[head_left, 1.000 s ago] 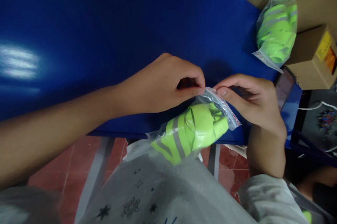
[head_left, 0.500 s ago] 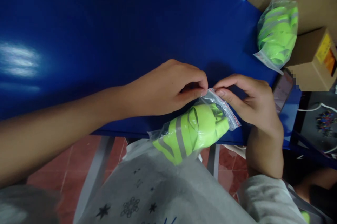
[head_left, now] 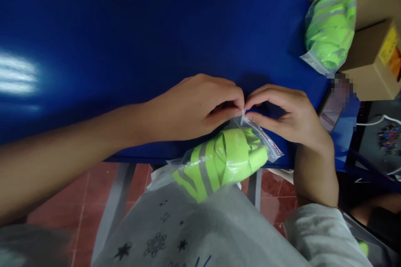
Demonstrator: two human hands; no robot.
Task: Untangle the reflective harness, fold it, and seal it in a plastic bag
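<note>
A clear zip bag (head_left: pixel 225 158) stuffed with a folded neon-green vest with grey reflective stripes lies at the near edge of the blue table (head_left: pixel 125 41), partly over my lap. My left hand (head_left: pixel 197 106) pinches the bag's top corner between thumb and fingers. My right hand (head_left: pixel 286 112) pinches the same zip edge right beside it, fingertips nearly touching those of the left.
A second filled bag with a green vest (head_left: pixel 328 29) rests at the table's far right corner. Cardboard boxes (head_left: pixel 376 66) stand to the right of the table. A grey cloth with star prints (head_left: pixel 188 233) covers my lap. Red floor tiles show below the table.
My right hand's pinch has slid left along the bag's zip edge toward my left hand. The bag has shifted slightly left and down.
</note>
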